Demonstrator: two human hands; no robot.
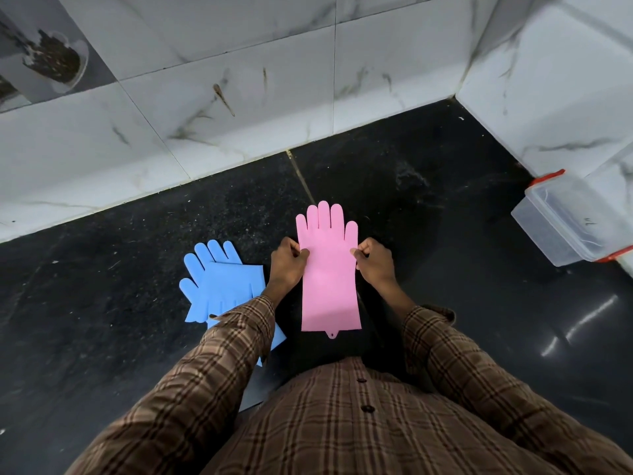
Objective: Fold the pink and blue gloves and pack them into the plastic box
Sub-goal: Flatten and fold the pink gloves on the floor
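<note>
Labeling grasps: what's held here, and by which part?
The pink glove, pinched at its two side edges just below the finger section: left hand on the left edge, right hand on the right.

A dark, speckled black stone desk [411, 207] fills the lower part of the view, meeting white marble-patterned wall tiles along its far edge and right side. A thin pale seam crosses its surface near the middle. On the left lie blue gloves [219, 286], flat and overlapping, fingers pointing toward the wall. At the right edge, against the tiled wall, sits a clear plastic box [568, 221] with red clasps at both ends. Small pale specks dot the dark surface.
</note>
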